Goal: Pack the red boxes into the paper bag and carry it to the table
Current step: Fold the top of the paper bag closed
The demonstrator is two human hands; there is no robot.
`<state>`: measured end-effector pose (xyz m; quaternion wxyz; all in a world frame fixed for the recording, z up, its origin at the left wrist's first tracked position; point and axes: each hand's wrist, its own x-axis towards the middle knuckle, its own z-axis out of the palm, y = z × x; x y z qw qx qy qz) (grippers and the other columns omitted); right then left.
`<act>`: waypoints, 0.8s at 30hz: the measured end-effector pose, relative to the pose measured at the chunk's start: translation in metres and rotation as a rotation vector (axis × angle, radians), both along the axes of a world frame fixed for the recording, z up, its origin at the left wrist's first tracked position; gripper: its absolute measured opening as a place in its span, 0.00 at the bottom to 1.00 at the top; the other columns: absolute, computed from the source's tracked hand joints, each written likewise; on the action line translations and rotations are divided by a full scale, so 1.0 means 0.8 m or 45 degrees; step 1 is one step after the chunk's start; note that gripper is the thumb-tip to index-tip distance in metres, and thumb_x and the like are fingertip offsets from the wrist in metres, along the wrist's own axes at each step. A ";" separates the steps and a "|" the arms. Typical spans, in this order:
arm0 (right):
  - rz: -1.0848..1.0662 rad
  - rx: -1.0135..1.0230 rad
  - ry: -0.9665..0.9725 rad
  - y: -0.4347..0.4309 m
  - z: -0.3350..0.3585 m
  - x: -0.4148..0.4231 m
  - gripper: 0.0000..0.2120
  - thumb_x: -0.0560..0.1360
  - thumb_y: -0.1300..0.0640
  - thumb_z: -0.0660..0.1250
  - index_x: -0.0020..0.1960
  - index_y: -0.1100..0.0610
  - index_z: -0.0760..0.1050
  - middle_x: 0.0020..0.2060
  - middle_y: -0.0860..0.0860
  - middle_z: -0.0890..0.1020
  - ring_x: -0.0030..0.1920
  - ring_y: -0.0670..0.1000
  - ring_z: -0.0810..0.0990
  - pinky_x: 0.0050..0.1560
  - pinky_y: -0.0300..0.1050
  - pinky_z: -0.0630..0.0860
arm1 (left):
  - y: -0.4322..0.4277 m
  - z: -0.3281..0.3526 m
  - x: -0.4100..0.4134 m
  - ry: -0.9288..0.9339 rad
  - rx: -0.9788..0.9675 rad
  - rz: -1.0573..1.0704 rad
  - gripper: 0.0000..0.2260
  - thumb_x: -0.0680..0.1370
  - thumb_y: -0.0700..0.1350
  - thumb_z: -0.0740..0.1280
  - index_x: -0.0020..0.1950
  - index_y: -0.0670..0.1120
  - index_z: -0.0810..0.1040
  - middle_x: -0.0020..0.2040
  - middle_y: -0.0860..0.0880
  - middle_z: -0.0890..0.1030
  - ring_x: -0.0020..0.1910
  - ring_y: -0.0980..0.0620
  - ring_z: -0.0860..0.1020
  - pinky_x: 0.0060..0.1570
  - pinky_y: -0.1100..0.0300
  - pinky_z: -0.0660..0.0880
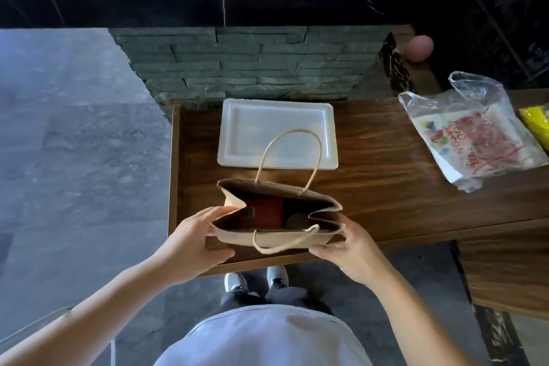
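A brown paper bag [276, 239] with two rope handles stands upright with its mouth wide near the front edge of a wooden counter [386, 187]. Inside it lies a red box [264, 212] with a barcode label; the bag's depth beside it is dark. My left hand [197, 242] grips the bag's left side at the rim. My right hand [346, 247] holds the bag's right front corner. The far handle stands up; the near one hangs over the front face.
A white tray [234, 140] lies just behind the bag. A clear plastic bag [472, 131] with printed packaging sits at the right, a yellow item [537, 122] beyond it. A stone-clad pillar rises behind the counter. A pink egg-shaped object [419, 48] sits far right.
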<state>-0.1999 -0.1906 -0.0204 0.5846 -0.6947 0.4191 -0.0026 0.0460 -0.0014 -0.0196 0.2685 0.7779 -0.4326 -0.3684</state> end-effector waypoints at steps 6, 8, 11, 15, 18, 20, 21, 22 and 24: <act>-0.079 0.001 -0.030 -0.006 -0.014 -0.001 0.13 0.71 0.43 0.70 0.55 0.36 0.77 0.51 0.42 0.85 0.55 0.47 0.81 0.56 0.51 0.80 | -0.027 -0.015 0.006 0.135 0.016 0.230 0.19 0.78 0.38 0.68 0.67 0.51 0.73 0.56 0.51 0.82 0.58 0.51 0.80 0.54 0.55 0.81; -0.164 0.036 -0.055 -0.011 -0.016 -0.003 0.15 0.72 0.48 0.73 0.54 0.34 0.75 0.50 0.42 0.85 0.54 0.47 0.82 0.55 0.51 0.81 | -0.031 -0.014 0.007 0.258 -0.033 0.379 0.21 0.77 0.39 0.69 0.68 0.51 0.69 0.58 0.50 0.81 0.59 0.50 0.80 0.54 0.51 0.81; -0.275 0.106 -0.141 -0.015 -0.018 0.001 0.29 0.68 0.54 0.77 0.62 0.36 0.69 0.51 0.40 0.85 0.54 0.46 0.83 0.55 0.53 0.80 | -0.035 -0.013 0.009 0.326 -0.102 0.477 0.31 0.75 0.39 0.72 0.72 0.55 0.61 0.56 0.55 0.78 0.53 0.54 0.81 0.50 0.56 0.81; -0.250 0.101 -0.097 -0.015 -0.021 0.011 0.22 0.70 0.53 0.76 0.57 0.32 0.76 0.47 0.39 0.85 0.48 0.43 0.83 0.48 0.47 0.79 | -0.049 -0.011 0.016 0.367 0.017 0.440 0.17 0.73 0.41 0.75 0.58 0.57 0.79 0.50 0.54 0.84 0.50 0.53 0.82 0.42 0.66 0.80; -0.281 0.086 -0.093 -0.011 -0.021 0.020 0.04 0.71 0.51 0.74 0.46 0.43 0.83 0.40 0.49 0.86 0.37 0.50 0.80 0.39 0.49 0.77 | -0.077 -0.006 0.022 0.366 0.305 0.482 0.13 0.70 0.42 0.77 0.54 0.47 0.83 0.49 0.46 0.85 0.51 0.47 0.83 0.50 0.50 0.82; -0.305 0.056 -0.087 -0.011 -0.021 0.024 0.02 0.72 0.50 0.73 0.44 0.47 0.83 0.39 0.48 0.86 0.35 0.49 0.80 0.36 0.45 0.77 | -0.099 0.001 0.032 0.266 0.534 0.424 0.18 0.68 0.43 0.77 0.56 0.42 0.81 0.51 0.42 0.84 0.48 0.45 0.83 0.49 0.50 0.82; -0.316 0.054 -0.080 -0.011 -0.020 0.026 0.03 0.72 0.50 0.73 0.44 0.47 0.83 0.39 0.46 0.86 0.36 0.49 0.80 0.35 0.43 0.77 | -0.109 0.005 0.037 0.229 0.629 0.377 0.20 0.67 0.43 0.78 0.57 0.42 0.80 0.52 0.42 0.84 0.47 0.46 0.83 0.48 0.52 0.82; -0.329 0.058 -0.058 -0.012 -0.019 0.028 0.04 0.72 0.49 0.73 0.45 0.48 0.83 0.39 0.44 0.86 0.37 0.48 0.81 0.34 0.41 0.78 | -0.118 0.008 0.043 0.216 0.709 0.329 0.23 0.67 0.44 0.78 0.59 0.43 0.78 0.52 0.43 0.83 0.47 0.47 0.83 0.49 0.51 0.82; -0.351 0.073 0.005 -0.014 -0.017 0.032 0.09 0.73 0.47 0.71 0.49 0.50 0.83 0.38 0.41 0.86 0.38 0.48 0.82 0.33 0.40 0.79 | -0.132 0.010 0.056 0.245 0.836 0.239 0.28 0.67 0.45 0.78 0.64 0.46 0.73 0.55 0.45 0.81 0.49 0.47 0.82 0.54 0.49 0.80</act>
